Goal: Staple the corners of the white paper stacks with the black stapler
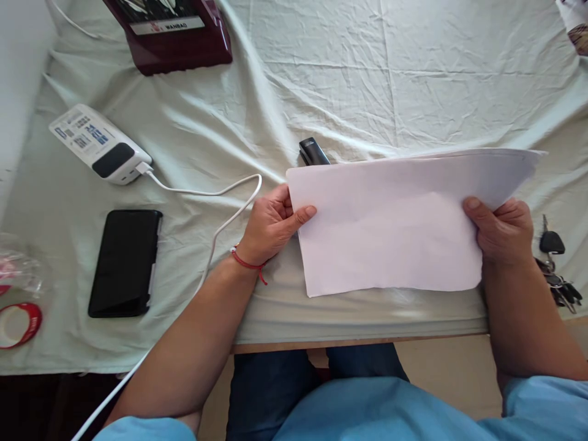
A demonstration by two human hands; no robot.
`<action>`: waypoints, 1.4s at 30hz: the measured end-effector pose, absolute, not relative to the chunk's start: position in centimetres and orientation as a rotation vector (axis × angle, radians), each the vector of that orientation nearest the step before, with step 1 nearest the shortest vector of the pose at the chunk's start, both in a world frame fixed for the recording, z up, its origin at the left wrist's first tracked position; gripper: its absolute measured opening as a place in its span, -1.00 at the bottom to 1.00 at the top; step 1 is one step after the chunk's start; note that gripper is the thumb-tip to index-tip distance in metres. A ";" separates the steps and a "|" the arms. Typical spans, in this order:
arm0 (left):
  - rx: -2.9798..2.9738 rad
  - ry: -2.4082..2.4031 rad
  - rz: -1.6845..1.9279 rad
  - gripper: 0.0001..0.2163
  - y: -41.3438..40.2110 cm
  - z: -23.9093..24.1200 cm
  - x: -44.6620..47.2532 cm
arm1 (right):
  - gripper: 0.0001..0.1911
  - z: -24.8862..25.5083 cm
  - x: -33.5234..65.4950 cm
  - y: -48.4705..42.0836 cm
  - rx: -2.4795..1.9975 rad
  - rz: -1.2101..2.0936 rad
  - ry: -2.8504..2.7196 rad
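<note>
A few white sheets of paper (386, 226) are held up between my two hands, above the near edge of the table. My left hand (275, 223) pinches their left edge, thumb on top and fingers behind. At the opposite side my right hand (503, 226) grips the sheets the same way, its fingers partly hidden behind them. The sheets lie nearly together, fanned slightly at the upper right. Just beyond the paper's top edge, a black stapler (313, 150) shows only its end; the paper hides the rest.
A pale green cloth (340, 92) covers the table. Left of me are a black phone (125, 263), a white power bank (101, 144) with a white cable (202, 193), and a red tape roll (34, 321). A maroon stand (179, 52) is at the back; keys (554, 245) lie far right.
</note>
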State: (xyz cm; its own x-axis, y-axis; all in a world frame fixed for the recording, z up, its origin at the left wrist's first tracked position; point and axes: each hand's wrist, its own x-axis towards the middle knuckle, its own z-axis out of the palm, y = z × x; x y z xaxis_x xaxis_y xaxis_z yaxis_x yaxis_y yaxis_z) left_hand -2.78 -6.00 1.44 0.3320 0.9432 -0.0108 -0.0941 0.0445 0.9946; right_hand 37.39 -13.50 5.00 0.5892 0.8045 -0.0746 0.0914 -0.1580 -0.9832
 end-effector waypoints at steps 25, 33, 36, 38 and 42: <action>1.500 1.077 0.961 -0.34 -6.4 1.9 -2.8 | -0.32 4.5 36.9 -13.5 -1.626 0.825 -0.846; 1.449 1.128 1.014 -0.38 -6.6 1.8 -2.6 | -0.35 4.7 37.2 -13.4 -1.696 0.838 -0.831; 1.550 1.184 1.023 -0.40 -6.5 1.7 -2.8 | -0.31 4.7 37.7 -13.6 -1.738 0.867 -0.841; 1.614 1.197 0.995 -0.37 -6.3 1.7 -3.0 | -0.26 4.8 37.8 -13.5 -1.764 0.875 -0.844; 1.614 1.172 0.981 -0.41 -6.2 1.6 -3.0 | -0.15 6.0 37.7 -13.2 -1.817 0.899 -0.851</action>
State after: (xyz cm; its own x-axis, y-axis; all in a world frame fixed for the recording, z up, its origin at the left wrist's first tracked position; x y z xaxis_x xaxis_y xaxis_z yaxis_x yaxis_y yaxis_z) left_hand -2.98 -6.20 1.58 0.2404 0.9659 0.0959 0.2641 -0.1601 0.9511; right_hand 37.66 -13.24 6.02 0.4968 0.8387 -0.2232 0.1772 -0.3498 -0.9199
